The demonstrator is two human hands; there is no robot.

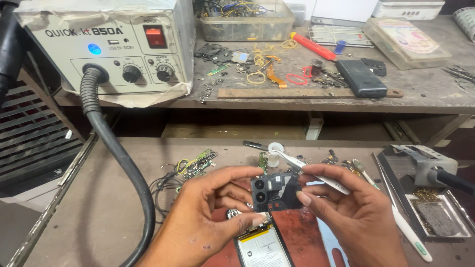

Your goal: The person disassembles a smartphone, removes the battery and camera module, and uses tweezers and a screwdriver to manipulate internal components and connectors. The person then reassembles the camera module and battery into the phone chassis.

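Hands meet over the worktop: the left hand pinches a black camera frame piece at its 9 o'clock edge, the right hand pinches its 3 o'clock edge while clasping tweezers. At 6 o'clock lies an opened phone.

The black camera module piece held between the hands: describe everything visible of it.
The black camera module piece is a small, dark, plastic-looking cover with two round lens openings stacked at its left side. It is held upright above the opened phone, pinched between the left hand and right hand. Metal tweezers in the right hand lie just behind it.
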